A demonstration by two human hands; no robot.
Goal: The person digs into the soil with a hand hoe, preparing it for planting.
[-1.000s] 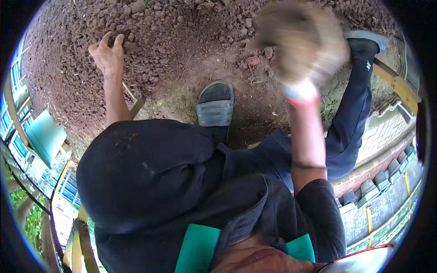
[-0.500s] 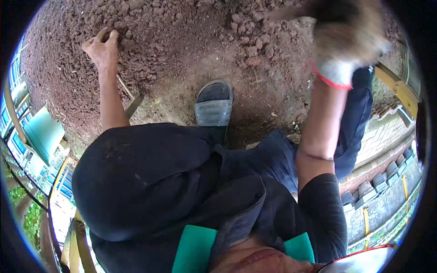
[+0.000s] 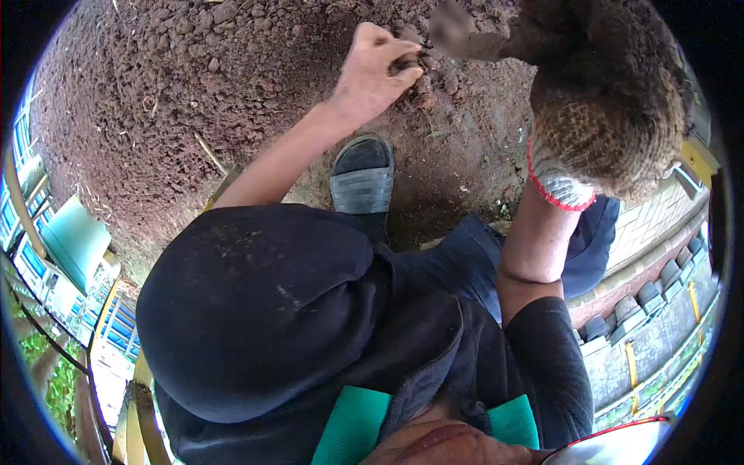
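Observation:
My left hand (image 3: 377,76), bare, is over the soil (image 3: 256,85) with its fingers and thumb curled together. A dark bit of soil (image 3: 401,63) shows between them. At the upper right is my right hand (image 3: 604,116), in a knitted work glove with a red-edged white cuff, its finger side caked with dark mud. A dark, blurred, soil-covered piece (image 3: 473,39) juts left from the gloved fingers toward my left hand; I cannot tell what it is. Below my left hand, my foot in a grey slide sandal (image 3: 362,182) rests on the ground.
A thin stick (image 3: 209,151) lies on the soil behind my left forearm. A pale green chair-like object (image 3: 76,240) stands at the left. On the right are light paving (image 3: 639,232), a row of dark blocks (image 3: 643,298) and a yellow bar (image 3: 700,161).
My left hand has moved right across the soil from the far left, its fingers now curled closer together. My gloved right hand has come lower and closer to the camera.

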